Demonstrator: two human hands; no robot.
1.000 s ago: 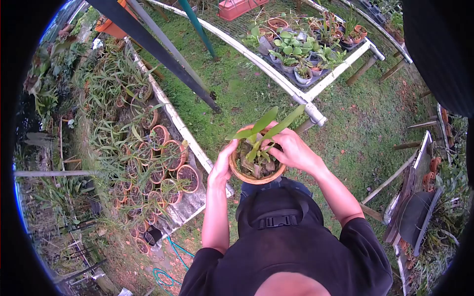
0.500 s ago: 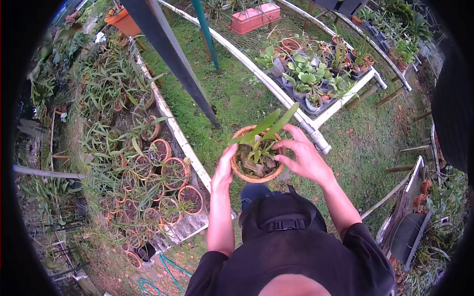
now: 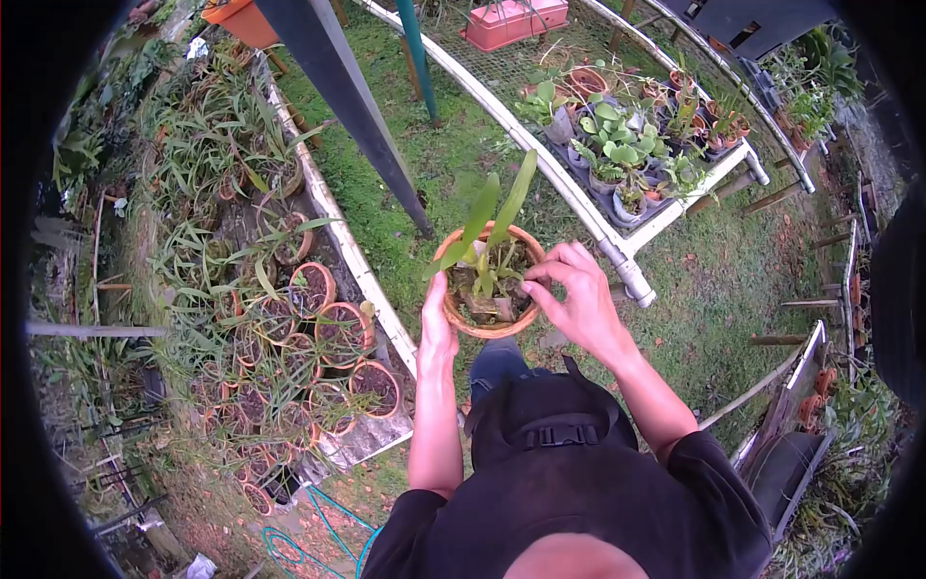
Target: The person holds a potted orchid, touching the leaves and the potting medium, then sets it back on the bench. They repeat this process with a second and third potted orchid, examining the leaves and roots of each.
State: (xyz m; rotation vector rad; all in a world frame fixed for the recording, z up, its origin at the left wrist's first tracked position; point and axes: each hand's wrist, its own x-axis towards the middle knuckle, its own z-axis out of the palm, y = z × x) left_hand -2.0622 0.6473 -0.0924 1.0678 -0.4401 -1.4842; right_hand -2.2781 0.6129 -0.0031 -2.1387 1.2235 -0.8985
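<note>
A round orange clay pot is held up in front of my waist. In it grows a green plant with long strap-like leaves, rooted among dark chunky pieces. My left hand grips the pot's left side, thumb along the rim. Over the right rim reaches my right hand, its thumb and forefinger pinched together near the plant's base. What lies between those fingertips, if anything, is too small to make out.
Potted plants crowd a bench at left, edged by a white rail. A dark slanted post stands ahead. Another bench with leafy pots is at right, a pink planter beyond. A green hose lies below left.
The pot has turned a little and shifted slightly up and left, its leaves now pointing more upward. My right thumb and fingers have closed into a pinch over the pot's right side.
</note>
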